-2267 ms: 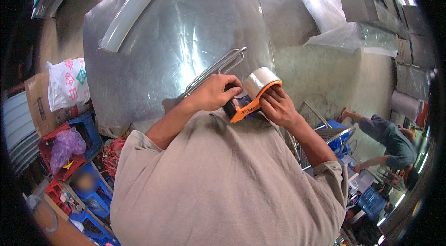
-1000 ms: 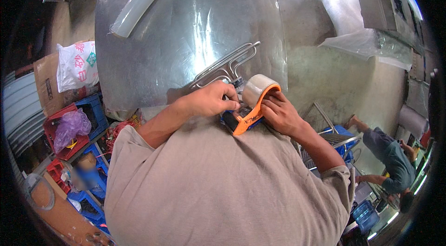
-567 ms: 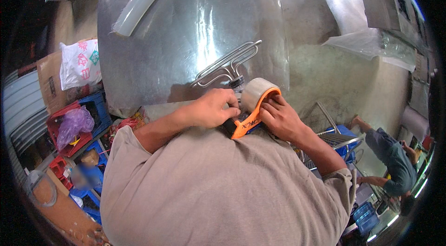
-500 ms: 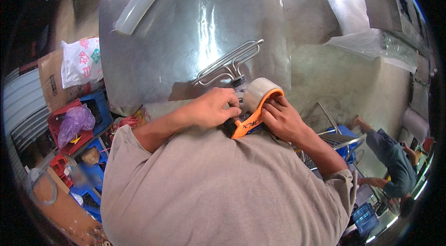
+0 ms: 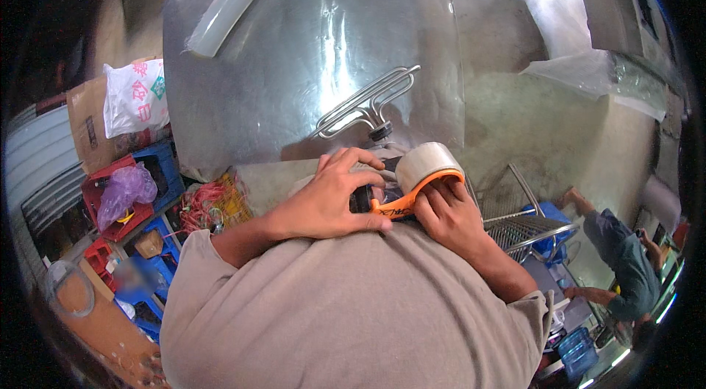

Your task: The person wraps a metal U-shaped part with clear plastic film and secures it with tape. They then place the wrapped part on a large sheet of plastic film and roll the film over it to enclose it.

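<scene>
Orange, and just in front of the shirt, the dispenser is being held by the right hand, its bent fingers being tucked inside the ring. The tape roll is being carried on the dispenser, so its mounting is looking done. Around the dispenser's black end, the left hand is being held partly open, thumb and fingers spread; whether anything is being pinched there cannot be told. No drawn-out strip is being made out, so any pulling of tape is being judged undone or hidden. Just beyond, the bent tube is being seen over the metal sheet, its dark cap facing the hands; no tape is being seen on its loops.
</scene>
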`<action>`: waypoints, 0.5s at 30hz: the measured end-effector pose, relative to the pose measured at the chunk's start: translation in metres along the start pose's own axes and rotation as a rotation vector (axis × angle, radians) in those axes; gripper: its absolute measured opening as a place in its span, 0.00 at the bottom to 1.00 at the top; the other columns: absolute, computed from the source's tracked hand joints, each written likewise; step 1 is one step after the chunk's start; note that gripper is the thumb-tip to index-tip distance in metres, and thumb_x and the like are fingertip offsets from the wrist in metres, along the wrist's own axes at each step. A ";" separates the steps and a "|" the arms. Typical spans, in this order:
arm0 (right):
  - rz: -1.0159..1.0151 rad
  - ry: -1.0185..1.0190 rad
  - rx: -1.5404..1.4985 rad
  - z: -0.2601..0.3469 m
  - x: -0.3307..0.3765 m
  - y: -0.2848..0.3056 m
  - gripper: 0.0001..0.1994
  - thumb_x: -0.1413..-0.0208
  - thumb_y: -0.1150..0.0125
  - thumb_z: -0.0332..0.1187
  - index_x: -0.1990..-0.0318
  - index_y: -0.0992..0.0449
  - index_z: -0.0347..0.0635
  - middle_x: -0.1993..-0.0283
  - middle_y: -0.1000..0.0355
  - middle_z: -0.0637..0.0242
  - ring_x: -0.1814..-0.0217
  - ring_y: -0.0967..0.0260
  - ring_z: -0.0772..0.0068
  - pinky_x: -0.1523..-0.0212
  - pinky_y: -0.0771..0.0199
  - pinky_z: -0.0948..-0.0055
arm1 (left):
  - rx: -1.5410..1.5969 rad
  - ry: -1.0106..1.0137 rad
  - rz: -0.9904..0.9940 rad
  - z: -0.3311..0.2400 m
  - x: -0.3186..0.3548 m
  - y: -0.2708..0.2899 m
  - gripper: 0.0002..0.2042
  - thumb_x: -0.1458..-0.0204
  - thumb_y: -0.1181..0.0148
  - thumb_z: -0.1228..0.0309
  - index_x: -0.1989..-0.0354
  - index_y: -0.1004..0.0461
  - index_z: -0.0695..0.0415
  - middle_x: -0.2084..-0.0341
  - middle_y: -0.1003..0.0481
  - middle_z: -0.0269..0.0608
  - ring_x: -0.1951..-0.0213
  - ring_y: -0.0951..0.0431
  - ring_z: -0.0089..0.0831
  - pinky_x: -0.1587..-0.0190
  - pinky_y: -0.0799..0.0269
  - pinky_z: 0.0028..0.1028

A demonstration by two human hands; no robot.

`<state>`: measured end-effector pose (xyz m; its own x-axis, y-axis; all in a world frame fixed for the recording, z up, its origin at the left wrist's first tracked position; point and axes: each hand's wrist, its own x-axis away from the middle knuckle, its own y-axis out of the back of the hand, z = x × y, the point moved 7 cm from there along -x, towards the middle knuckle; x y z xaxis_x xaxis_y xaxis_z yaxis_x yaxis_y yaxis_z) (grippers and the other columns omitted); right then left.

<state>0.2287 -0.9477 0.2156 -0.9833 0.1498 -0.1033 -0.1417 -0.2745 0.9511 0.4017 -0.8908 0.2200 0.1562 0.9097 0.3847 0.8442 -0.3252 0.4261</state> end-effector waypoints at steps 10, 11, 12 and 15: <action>-0.016 -0.007 0.017 0.000 0.001 -0.004 0.16 0.52 0.35 0.32 0.56 0.25 0.35 0.50 0.23 0.53 0.43 0.24 0.57 0.40 0.31 0.52 | 0.035 0.031 -0.096 0.001 0.001 -0.006 0.18 0.50 0.25 0.58 0.56 0.19 0.55 0.47 0.30 0.41 0.32 0.38 0.45 0.32 0.48 0.48; -0.010 -0.012 0.019 0.000 0.002 -0.005 0.16 0.52 0.36 0.32 0.56 0.25 0.35 0.50 0.23 0.53 0.43 0.24 0.57 0.40 0.31 0.52 | 0.028 0.027 -0.099 0.000 0.001 -0.006 0.18 0.50 0.25 0.58 0.56 0.19 0.55 0.47 0.30 0.41 0.31 0.39 0.46 0.32 0.49 0.48; -0.007 -0.017 0.020 0.000 0.002 -0.005 0.15 0.52 0.36 0.31 0.56 0.25 0.35 0.50 0.23 0.53 0.42 0.24 0.57 0.40 0.32 0.52 | 0.018 0.024 -0.102 -0.001 0.001 -0.005 0.17 0.50 0.25 0.59 0.56 0.19 0.55 0.47 0.30 0.41 0.30 0.39 0.46 0.32 0.49 0.49; -0.014 -0.021 0.022 0.000 0.001 -0.005 0.15 0.51 0.36 0.32 0.56 0.25 0.36 0.50 0.23 0.54 0.42 0.24 0.58 0.39 0.32 0.52 | 0.015 0.037 -0.098 -0.002 0.001 -0.005 0.17 0.49 0.26 0.58 0.57 0.18 0.54 0.48 0.30 0.41 0.29 0.40 0.46 0.31 0.50 0.49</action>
<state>0.2289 -0.9457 0.2106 -0.9787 0.1732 -0.1103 -0.1523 -0.2518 0.9557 0.3970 -0.8890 0.2194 0.0537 0.9265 0.3725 0.8620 -0.2313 0.4511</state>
